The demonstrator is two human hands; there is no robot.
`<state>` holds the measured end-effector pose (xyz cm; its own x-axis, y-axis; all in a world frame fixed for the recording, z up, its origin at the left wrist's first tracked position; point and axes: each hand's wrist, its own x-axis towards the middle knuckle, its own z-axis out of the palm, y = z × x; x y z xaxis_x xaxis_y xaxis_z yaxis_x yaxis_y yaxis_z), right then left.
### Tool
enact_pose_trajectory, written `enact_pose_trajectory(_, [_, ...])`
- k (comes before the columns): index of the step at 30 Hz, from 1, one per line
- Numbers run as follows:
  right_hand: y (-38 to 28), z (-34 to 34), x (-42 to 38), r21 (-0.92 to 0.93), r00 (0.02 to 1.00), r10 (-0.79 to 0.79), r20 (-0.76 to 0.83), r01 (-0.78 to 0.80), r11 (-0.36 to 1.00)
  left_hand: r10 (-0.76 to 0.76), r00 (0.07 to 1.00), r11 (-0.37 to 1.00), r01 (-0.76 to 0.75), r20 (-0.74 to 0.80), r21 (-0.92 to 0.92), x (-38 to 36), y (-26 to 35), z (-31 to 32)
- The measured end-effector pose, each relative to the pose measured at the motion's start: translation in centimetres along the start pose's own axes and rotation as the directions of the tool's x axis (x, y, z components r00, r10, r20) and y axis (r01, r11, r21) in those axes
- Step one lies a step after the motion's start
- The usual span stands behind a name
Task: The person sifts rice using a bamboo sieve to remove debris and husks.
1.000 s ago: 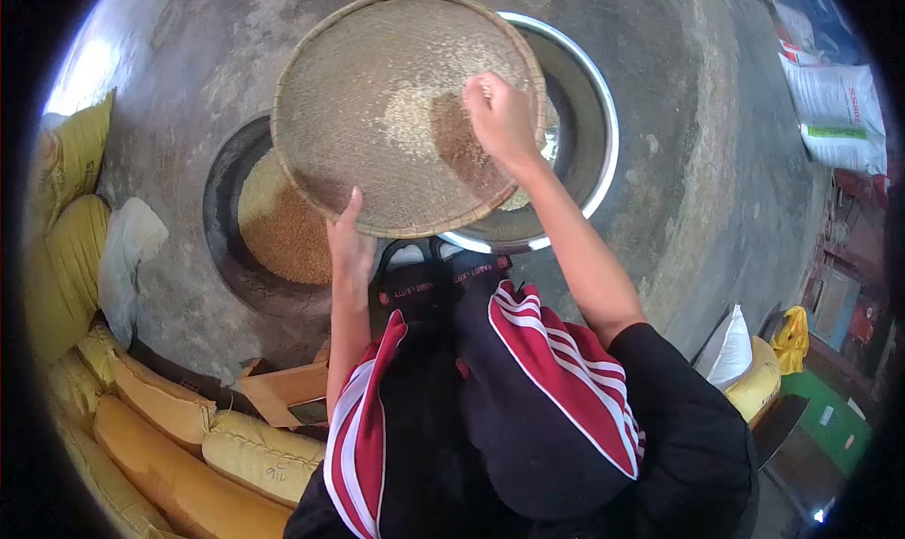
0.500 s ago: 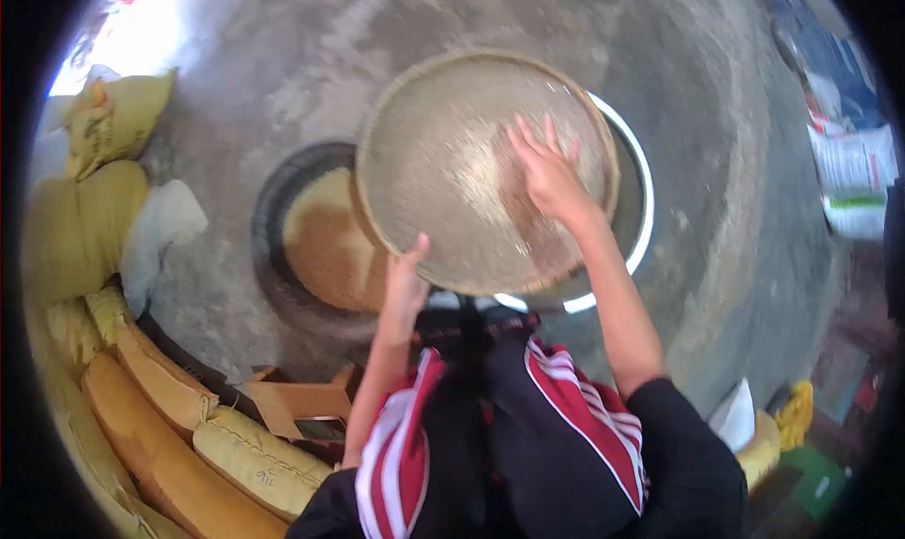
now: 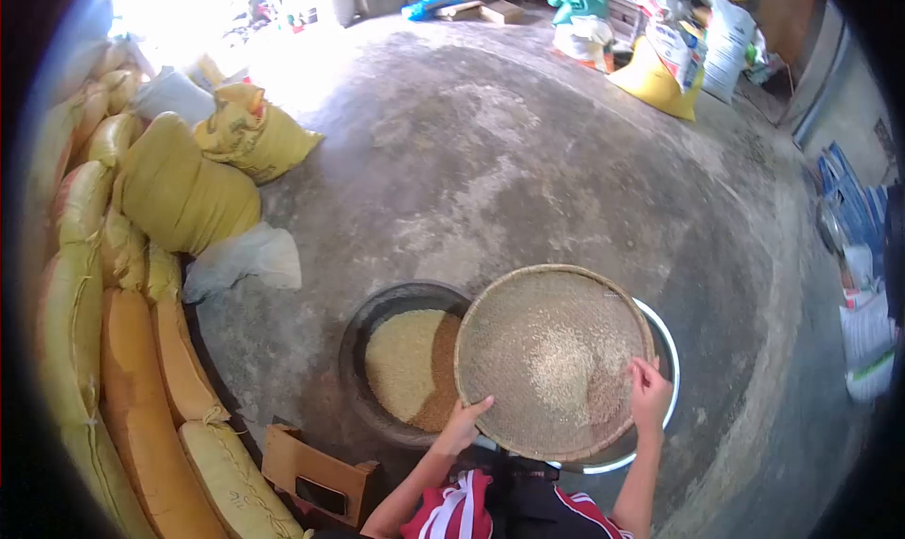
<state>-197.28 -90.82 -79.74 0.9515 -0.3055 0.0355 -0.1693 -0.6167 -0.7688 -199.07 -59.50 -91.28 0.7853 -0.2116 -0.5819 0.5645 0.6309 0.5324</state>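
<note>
A round woven winnowing basket [image 3: 509, 322] with pale grains [image 3: 558, 362] spread over its middle and right side is held over the floor. My left hand [image 3: 462, 424] grips its lower left rim, thumb on top and fingers hidden underneath. At the right rim, my right hand [image 3: 650, 393] has its fingers curled together in a pinch; what is in them, if anything, I cannot tell. Left of the basket stands a dark basin [image 3: 356, 374] of pale and brown grain [image 3: 405, 360], partly overlapped by the basket. A white-rimmed basin [image 3: 671, 351] shows beneath the basket's right side.
Stacked filled sacks [image 3: 132, 388] line the left side, with a yellow sack [image 3: 189, 190] and a white plastic bag [image 3: 255, 261] beside them. A phone [image 3: 320, 495] lies on a cardboard box [image 3: 306, 459] near my left arm. More bags [image 3: 660, 73] stand at the back right.
The view has tilted up, showing more floor and sacks. My right hand has gone from spread fingers over the grains to curled fingers at the right rim. The left hand keeps its hold.
</note>
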Motion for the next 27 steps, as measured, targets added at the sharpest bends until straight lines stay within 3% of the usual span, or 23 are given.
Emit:
enact_pose_trajectory(2, [-0.9, -1.0, -1.6, 0.084, 0.997, -0.049, 0.053, 0.045, 0.995, -0.004, 1.000, 1.000, 0.004, 0.011, -0.009, -1.0, 0.4, 0.1])
enact_pose_trajectory(5, [-2.3, -1.9, -3.5, -0.034, 0.996, -0.080, 0.027, 0.081, 0.996, -0.003, 0.999, 1.000, 0.003, 0.033, -0.013, -2.1, 1.1, 0.4])
enact_pose_trajectory(7, [-1.6, -2.6, -4.6, -0.388, 0.949, -0.208, -0.237, 0.104, 0.916, 0.013, 0.999, 1.000, -0.013, 0.034, -0.023, -2.9, 1.8, 1.2])
enact_pose_trajectory(8, [-1.9, -2.8, -4.9, -0.321, 0.944, -0.085, -0.320, -0.023, 0.947, 0.011, 0.999, 0.999, -0.009, 0.048, -0.046, -3.8, 2.5, 1.7])
enact_pose_trajectory(9, [-2.1, -3.3, -4.8, -0.329, 0.940, -0.100, -0.326, -0.014, 0.944, 0.008, 0.998, 0.998, -0.003, 0.067, -0.067, -4.6, 3.1, 2.3])
enact_pose_trajectory(10, [-2.2, -3.7, -4.5, -0.050, 0.970, 0.075, -0.230, -0.089, 0.995, 0.013, 0.997, 0.997, -0.007, 0.081, -0.075, -5.3, 3.8, 3.1])
enact_pose_trajectory(11, [-2.1, -4.1, -4.2, 0.224, 0.972, 0.218, -0.085, -0.194, 0.955, 0.056, 0.997, 0.997, -0.052, 0.060, -0.064, -6.6, 4.9, 4.3])
enact_pose_trajectory(12, [-2.0, -4.4, -4.2, 0.461, 0.943, 0.319, 0.094, -0.325, 0.826, 0.088, 0.995, 0.995, -0.087, 0.038, -0.049, -7.8, 6.2, 5.4])
enact_pose_trajectory(14, [-0.9, -4.9, -5.9, 0.733, 0.801, 0.364, 0.475, -0.590, 0.340, 0.139, 0.989, 0.990, -0.138, 0.053, -0.021, -9.8, 8.4, 6.8])
enact_pose_trajectory(16, [-2.3, -4.5, -6.7, 0.833, 0.855, 0.343, 0.389, -0.486, 0.266, 0.193, 0.967, 0.981, -0.187, 0.169, -0.050, -11.0, 10.5, 7.1])
enact_pose_trajectory(18, [-2.8, -4.2, -6.9, 0.864, 0.883, 0.306, 0.356, -0.435, 0.253, 0.295, 0.956, 0.956, -0.295, 0.005, -0.004, -10.1, 10.6, 4.1])
enact_pose_trajectory(19, [-4.3, -4.8, -7.1, 0.843, 0.860, 0.380, 0.339, -0.457, 0.282, 0.424, 0.905, 0.905, -0.421, 0.042, -0.067, -11.8, 11.3, 6.4])
enact_pose_trajectory(21, [-4.4, -5.1, -7.4, 0.869, 0.897, 0.329, 0.296, -0.396, 0.296, 0.551, 0.815, 0.833, -0.526, 0.179, -0.170, -9.7, 10.5, 2.0])
enact_pose_trajectory(23, [-3.6, -6.9, -7.6, 0.857, 0.862, 0.358, 0.359, -0.456, 0.239, 0.441, 0.883, 0.896, -0.424, 0.158, -0.131, -6.7, 8.6, -3.8])
enact_pose_trajectory(25, [-8.6, -9.4, -8.3, 0.916, 0.894, 0.322, 0.310, -0.372, 0.151, 0.332, 0.941, 0.943, -0.329, 0.066, -0.055, -6.0, 7.7, -4.5])
enact_pose_trajectory(27, [-8.8, -11.2, -9.3, 0.923, 0.887, 0.368, 0.280, -0.354, 0.152, 0.268, 0.963, 0.963, -0.268, 0.020, -0.003, -5.6, 7.0, -4.2])
